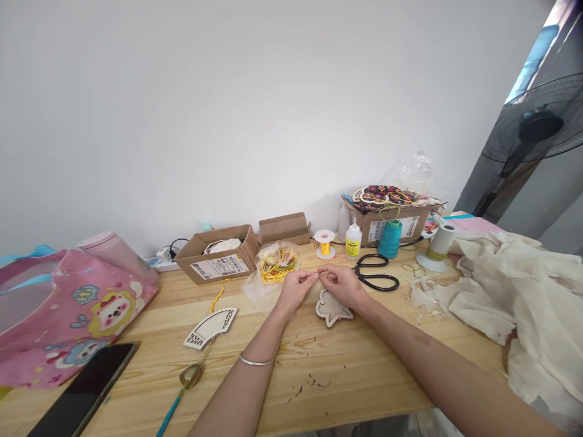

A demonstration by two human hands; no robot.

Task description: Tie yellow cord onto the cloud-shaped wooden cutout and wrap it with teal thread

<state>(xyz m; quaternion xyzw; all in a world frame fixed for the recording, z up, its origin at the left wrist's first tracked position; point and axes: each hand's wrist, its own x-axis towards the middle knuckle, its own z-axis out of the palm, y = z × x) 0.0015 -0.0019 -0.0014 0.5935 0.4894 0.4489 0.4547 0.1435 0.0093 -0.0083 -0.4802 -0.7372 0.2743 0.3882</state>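
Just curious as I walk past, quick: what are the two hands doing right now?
Left hand: closed, fingertips pinching a yellow thread.
Right hand: closed, pinching the same thread, just above a wooden cutout.

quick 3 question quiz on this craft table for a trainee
1. True or false: the black scissors lie to the right of the right hand.
2. What do the fingers of the left hand and the right hand pinch between them? A) a glue bottle B) a yellow thread C) a phone
3. Fill in: the wooden cutout lies on the table just below the ____ hand.
Key: 1 true; 2 B; 3 right.
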